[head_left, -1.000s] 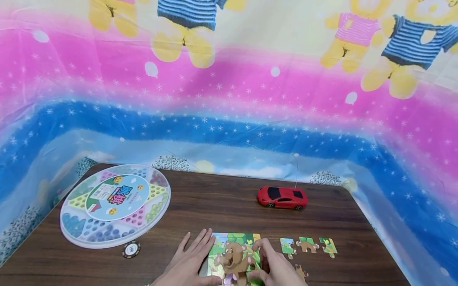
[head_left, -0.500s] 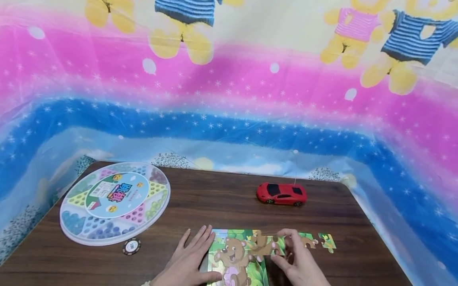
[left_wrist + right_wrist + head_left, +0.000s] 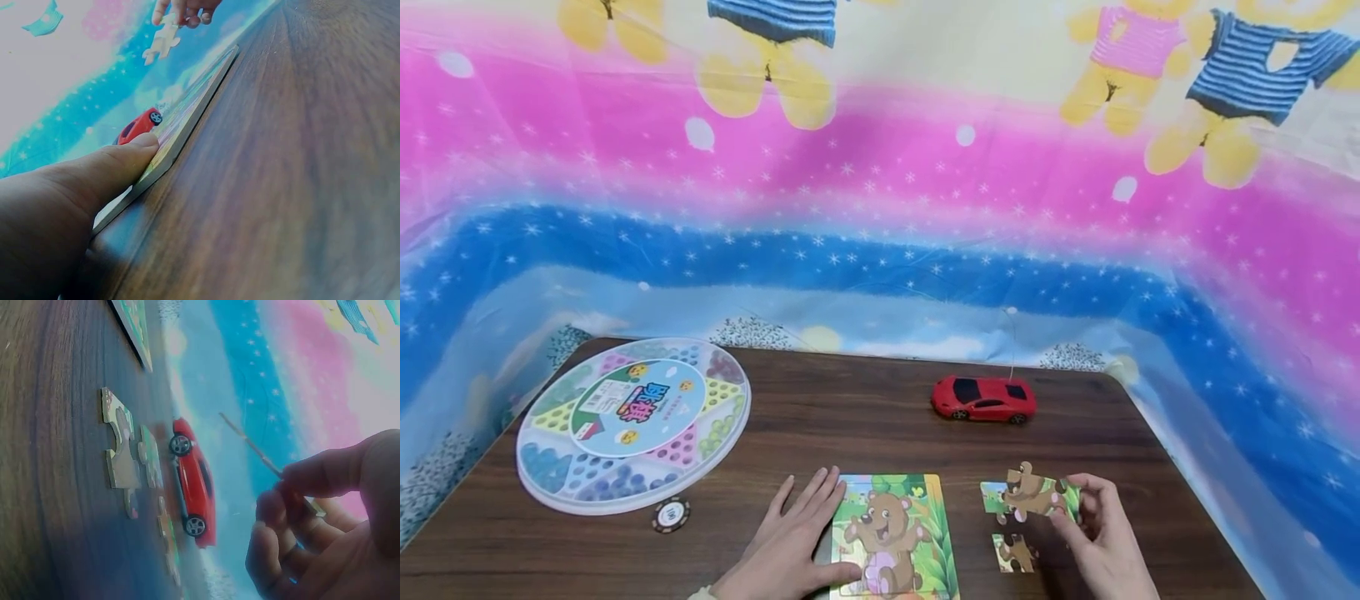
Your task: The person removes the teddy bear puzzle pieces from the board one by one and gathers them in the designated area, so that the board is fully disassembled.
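A jigsaw puzzle board [image 3: 887, 533] with a smiling brown bear lies near the table's front. My left hand [image 3: 801, 533] rests along its left side with fingers stretched out, the thumb [image 3: 125, 156] on its edge in the left wrist view. My right hand [image 3: 1105, 533] pinches a strip of jigsaw puzzle pieces [image 3: 1037, 500] by its right end, raised off the table. The strip shows part of the bear, and it appears thin and edge-on in the right wrist view. Loose jigsaw pieces [image 3: 1013, 554] lie beneath and beside it; the strip partly hides some of them.
A red toy car [image 3: 983, 400] with a thin antenna stands farther back. At the left lie a round Chinese checkers set [image 3: 634, 425] and a poker chip [image 3: 671, 515]. A printed cloth [image 3: 880, 250] hangs around the back and sides of the wooden table [image 3: 835, 408].
My right hand has lifted the strip of pieces off the board's right side and carried it right, over the loose pieces. My left hand has stayed at the board's left side.
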`<state>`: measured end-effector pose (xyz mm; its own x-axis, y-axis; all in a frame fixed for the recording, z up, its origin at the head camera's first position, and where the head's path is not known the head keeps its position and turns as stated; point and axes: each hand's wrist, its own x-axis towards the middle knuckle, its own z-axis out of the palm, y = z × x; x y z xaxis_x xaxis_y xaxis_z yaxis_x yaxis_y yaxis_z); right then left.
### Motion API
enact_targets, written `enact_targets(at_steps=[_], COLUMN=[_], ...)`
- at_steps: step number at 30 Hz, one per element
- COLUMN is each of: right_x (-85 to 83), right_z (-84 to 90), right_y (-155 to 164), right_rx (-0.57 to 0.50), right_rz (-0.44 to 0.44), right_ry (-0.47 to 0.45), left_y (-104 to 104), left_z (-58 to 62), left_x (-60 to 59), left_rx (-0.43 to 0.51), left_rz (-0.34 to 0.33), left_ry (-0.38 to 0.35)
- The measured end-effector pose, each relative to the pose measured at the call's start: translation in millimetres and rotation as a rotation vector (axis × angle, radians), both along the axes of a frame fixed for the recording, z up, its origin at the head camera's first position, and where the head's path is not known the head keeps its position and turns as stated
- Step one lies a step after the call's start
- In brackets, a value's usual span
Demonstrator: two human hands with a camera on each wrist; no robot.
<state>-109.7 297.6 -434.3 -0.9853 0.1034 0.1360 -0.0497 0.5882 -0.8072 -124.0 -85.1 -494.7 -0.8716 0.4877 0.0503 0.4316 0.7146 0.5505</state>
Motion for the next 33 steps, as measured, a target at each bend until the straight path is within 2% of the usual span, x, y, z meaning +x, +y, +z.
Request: enact_targets(at_steps=[4,7,10,13,17,21,28,33], right_x=[-1.0,-1.3,-1.7,-1.8,-0.4,1.5,-1.3,-0.2], right_z=[-2.7,-4.5,-4.4,-4.3,-4.0,-2.8,-2.1,-2.6], right_y=[-1.5,-3.1,-3.1,-2.1,0.1,3.1,7.2,11.8], right_rx=[-0.081,-0.128,-0.140,-0.159,-0.140,-0.112,-0.147,-0.204], right_rz=[0.018,0.031,0.013,-0.002,-0.002,-0.006,0.014,-0.004], right_ry=[-0.002,0.020,0.021,0.005,-0.032,-0.080,-0.032,-0.023], left_y=[0.6,0.4,-0.4,-1.0,-0.3,0.9,1.1,2.1], left_z=[-0.1,0.2,0.5,0.3,0.6,1.3,3.7,4.2], left_x=[0.4,-0.7,-2.0,-1.9,0.1,1.3,2.1,3.8], left_rx=[-0.003,-0.006,-0.004,0.000,0.002,0.002,-0.001,-0.017], left_rz=[0.003,0.001,0.001,-0.001,-0.002,-0.005,0.018,0.019], left_ry=[0.021,0.005,-0.014,0.000,0.017,0.001,0.014,0.025])
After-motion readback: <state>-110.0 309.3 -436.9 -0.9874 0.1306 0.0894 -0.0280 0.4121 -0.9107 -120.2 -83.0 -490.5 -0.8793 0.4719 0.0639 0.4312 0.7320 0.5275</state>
